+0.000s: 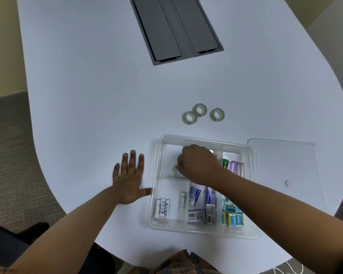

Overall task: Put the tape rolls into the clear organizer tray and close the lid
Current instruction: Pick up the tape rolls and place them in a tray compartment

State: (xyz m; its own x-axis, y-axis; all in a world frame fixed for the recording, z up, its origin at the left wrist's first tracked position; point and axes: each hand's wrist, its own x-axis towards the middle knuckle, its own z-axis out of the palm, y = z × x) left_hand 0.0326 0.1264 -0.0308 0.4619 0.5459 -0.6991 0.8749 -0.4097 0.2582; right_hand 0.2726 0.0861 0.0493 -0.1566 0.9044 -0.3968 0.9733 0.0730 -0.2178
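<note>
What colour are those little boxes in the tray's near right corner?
The little boxes are teal and yellow, seen in the head view.

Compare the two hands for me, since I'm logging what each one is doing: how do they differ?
The left hand lies flat and open on the table, fingers spread, thumb by the tray's edge; the right hand is curled, reaching into the clear organizer tray. The left holds nothing; the right is closed on a tape roll in the upper-left compartment. Both are bare.
</note>
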